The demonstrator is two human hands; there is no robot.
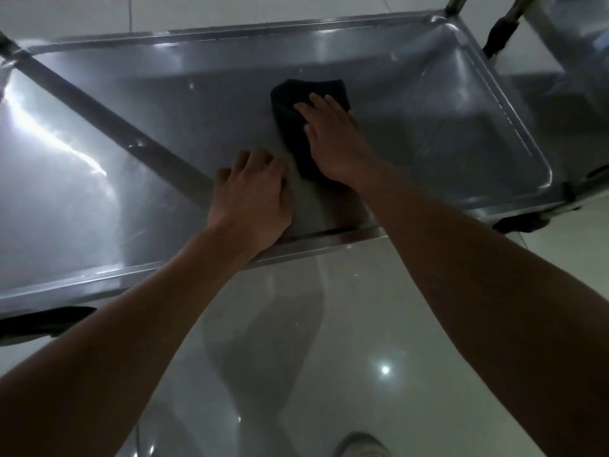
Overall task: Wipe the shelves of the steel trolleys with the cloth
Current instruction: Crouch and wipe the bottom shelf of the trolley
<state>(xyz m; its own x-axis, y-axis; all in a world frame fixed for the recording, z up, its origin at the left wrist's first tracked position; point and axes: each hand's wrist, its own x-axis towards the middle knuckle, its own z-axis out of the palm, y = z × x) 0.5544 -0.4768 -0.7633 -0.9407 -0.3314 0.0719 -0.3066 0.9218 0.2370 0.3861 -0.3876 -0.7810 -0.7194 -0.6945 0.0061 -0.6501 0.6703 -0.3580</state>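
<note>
Two hands: both over one steel shelf, forearms reaching in from near edge.
Right hand (333, 140): palm down, fingers straight and slightly spread, pressed flat on cloth; nothing gripped.
Cloth (296, 127): dark, folded, flat on shelf floor near middle; mostly under and left of right hand, far end showing beyond fingertips, near end tucked beneath heel of palm.
Left hand (252, 196): just beside cloth on its left, apart from right hand; fingers curled under, knuckles up, resting on shelf floor near front rim; nothing visible inside curl.
Gap between hands: narrow strip of bare steel and near tail of cloth.
Shelf (461, 133): shallow steel tray with raised rim and rounded corners, reflective, streaky highlights at left.
Crossbar (108, 117): flat steel bar, running diagonally over left part of shelf, ending near left hand.
Second trolley (566, 44): top right, just beside first; steel surface partly visible, blurred.
Upright posts (456, 3): at far right corner, cut off by frame edge.
Floor (296, 357): glossy pale tiles, bright light reflection at lower right.
Shoe (361, 445): pale toe at bottom edge.
</note>
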